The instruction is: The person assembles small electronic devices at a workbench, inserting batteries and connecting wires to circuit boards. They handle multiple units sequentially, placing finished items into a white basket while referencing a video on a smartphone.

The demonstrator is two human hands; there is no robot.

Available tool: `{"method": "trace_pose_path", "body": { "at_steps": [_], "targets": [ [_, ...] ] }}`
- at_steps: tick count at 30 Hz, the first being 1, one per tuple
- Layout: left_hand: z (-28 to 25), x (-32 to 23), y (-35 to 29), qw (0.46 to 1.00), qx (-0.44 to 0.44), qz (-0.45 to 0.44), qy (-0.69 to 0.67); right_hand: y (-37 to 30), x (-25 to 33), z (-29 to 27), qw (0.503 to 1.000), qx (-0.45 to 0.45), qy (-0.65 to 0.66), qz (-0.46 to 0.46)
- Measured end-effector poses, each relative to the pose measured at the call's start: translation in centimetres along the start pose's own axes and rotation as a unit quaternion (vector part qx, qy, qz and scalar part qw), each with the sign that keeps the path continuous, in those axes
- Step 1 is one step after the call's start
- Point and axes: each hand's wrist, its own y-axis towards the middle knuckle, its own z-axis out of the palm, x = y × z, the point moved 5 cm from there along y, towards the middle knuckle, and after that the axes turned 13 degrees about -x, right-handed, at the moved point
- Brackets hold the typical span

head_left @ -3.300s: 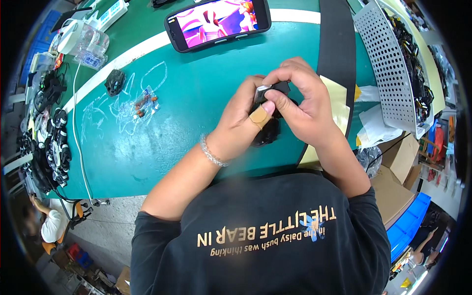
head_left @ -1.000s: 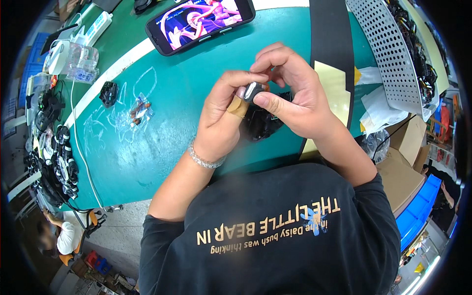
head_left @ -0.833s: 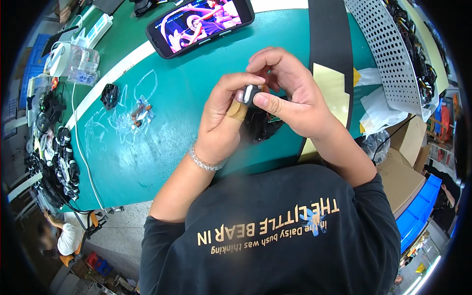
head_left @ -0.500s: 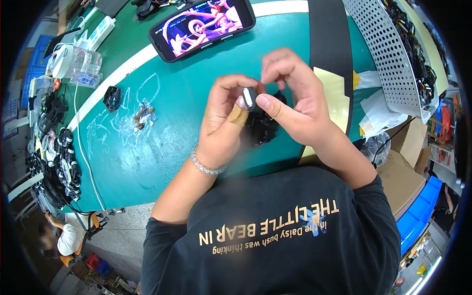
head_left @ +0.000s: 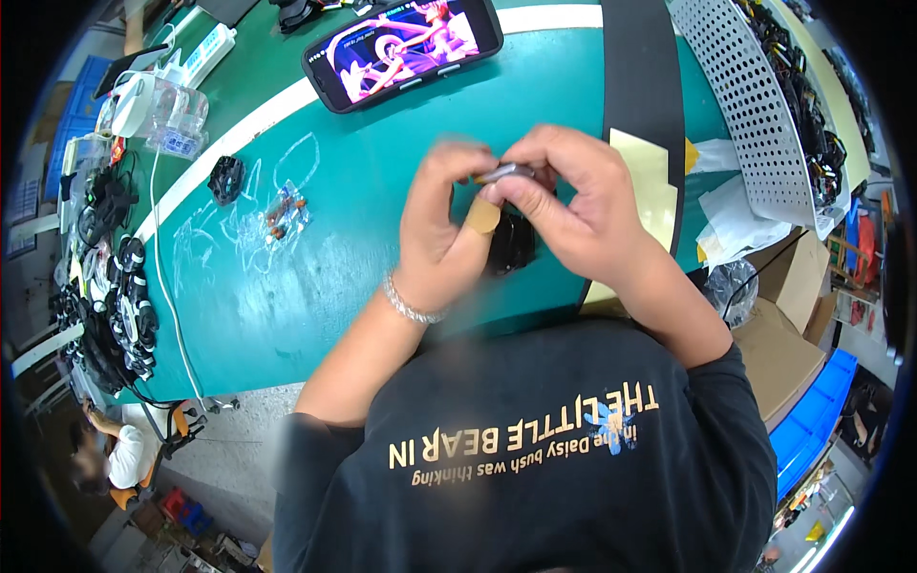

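Over the table [head_left: 363, 191], a small part [head_left: 512, 171] sits between the left hand [head_left: 444, 224] and right hand [head_left: 585, 210], a phone [head_left: 406, 53] beyond them. Cables [head_left: 124, 315] lie far left; a basket [head_left: 759, 115] stands right, a cardboard box [head_left: 778, 353] nearer the person.

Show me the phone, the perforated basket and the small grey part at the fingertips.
Phone [head_left: 405, 52]: head view, middle of its screen.
Perforated basket [head_left: 753, 113]: head view, its holed side wall.
Small grey part [head_left: 507, 173]: head view, its exposed side.
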Motion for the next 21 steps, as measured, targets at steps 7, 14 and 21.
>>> {"method": "trace_pose_path", "body": {
  "at_steps": [7,14,21],
  "targets": [
    [0.9,0.9,0.1,0.991,0.078,-0.08,0.075,-0.6,-1.2,-0.8,0.988,-0.042,0.122,0.08],
    [1.7,1.8,-0.7,0.978,0.121,-0.099,0.139,-0.9,-1.9,-1.7,0.994,-0.024,0.049,0.095],
    [1.7,1.3,-0.9,0.967,0.13,-0.081,0.202,-1.1,-1.3,-4.3,0.997,-0.006,-0.07,0.007]
  ]
}}
